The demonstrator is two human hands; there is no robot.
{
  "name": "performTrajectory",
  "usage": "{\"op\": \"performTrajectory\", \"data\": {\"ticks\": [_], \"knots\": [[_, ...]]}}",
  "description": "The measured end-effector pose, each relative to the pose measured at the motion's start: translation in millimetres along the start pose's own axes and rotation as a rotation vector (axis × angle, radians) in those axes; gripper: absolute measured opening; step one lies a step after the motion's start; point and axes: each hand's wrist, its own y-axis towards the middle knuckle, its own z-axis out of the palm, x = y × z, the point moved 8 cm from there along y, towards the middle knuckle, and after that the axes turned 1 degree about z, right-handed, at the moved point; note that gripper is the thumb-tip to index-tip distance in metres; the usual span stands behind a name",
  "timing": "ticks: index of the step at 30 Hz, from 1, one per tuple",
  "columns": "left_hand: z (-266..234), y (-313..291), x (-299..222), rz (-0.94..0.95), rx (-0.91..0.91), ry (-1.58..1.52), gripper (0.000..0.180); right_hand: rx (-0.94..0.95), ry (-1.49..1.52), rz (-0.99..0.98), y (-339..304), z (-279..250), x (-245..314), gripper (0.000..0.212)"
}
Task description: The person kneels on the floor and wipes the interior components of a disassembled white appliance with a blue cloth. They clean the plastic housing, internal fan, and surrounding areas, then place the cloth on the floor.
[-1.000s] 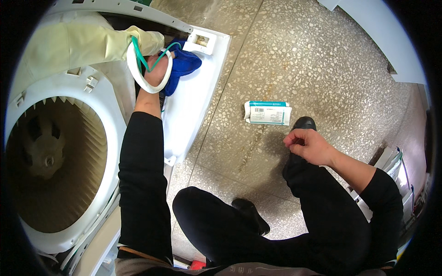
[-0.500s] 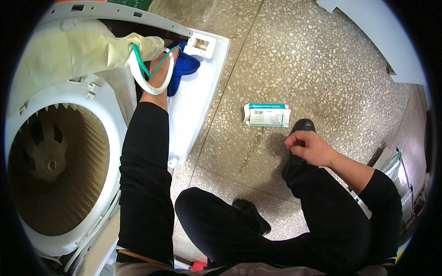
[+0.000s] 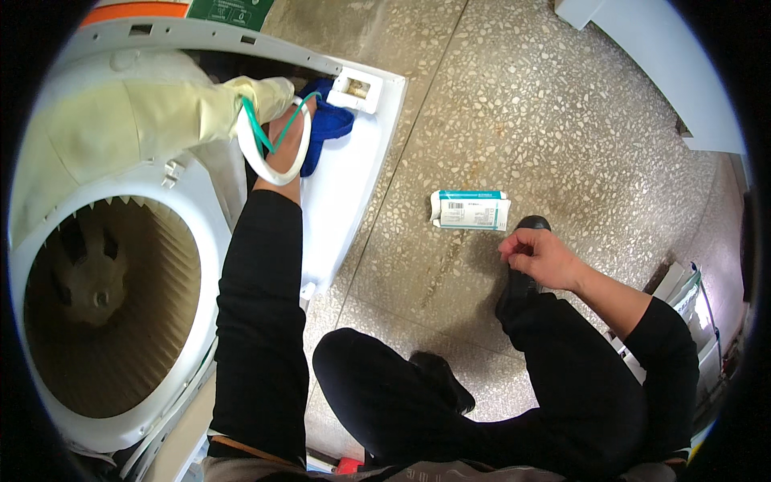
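My left arm stretches forward past a white ring [image 3: 275, 178] with a green strip hanging in it. Beyond the ring, my left hand [image 3: 286, 120] is closed on a bunched blue cloth [image 3: 331, 123], which lies against a white plastic panel [image 3: 341, 181]; the fingertips are hidden. Beside the hand, a cream-coloured wrapped duct [image 3: 173, 112] reaches up to the ring. My right hand [image 3: 544, 257] hangs above my right shoe with its fingers loosely curled in and nothing visible in them.
A white housing with a dusty round fan wheel [image 3: 104, 297] stands at the left. On the speckled floor lies a white and teal carton [image 3: 471, 212]. A white cabinet edge [image 3: 658, 72] juts in at the far right, and papers or boards [image 3: 683, 293] lean near my right elbow.
The whole view has shifted slightly, so the fan housing, cloth and carton sit a little lower and farther right. Both hands keep about the same pose.
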Motion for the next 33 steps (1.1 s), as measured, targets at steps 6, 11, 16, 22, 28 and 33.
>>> {"op": "performTrajectory", "data": {"ticks": [6,11,16,22,28,33], "knots": [[6,12,-1,0.045,-0.024,0.000,0.046,0.012,0.032,-0.046,7,5,14,0.020],[6,14,-3,0.040,-0.013,0.028,0.047,0.010,0.030,-0.045,7,1,15,0.021],[-1,0,5,0.003,0.014,0.053,0.049,0.004,0.029,-0.042,8,-4,9,0.021],[2,8,12,-0.021,0.047,0.093,0.050,-0.012,0.116,-0.088,12,1,20,0.020],[2,-3,19,-0.051,0.082,0.128,0.052,0.010,0.106,-0.118,6,11,28,0.020],[4,-12,36,-0.080,0.121,0.168,0.053,0.020,0.135,-0.135,3,20,29,0.019]]}}
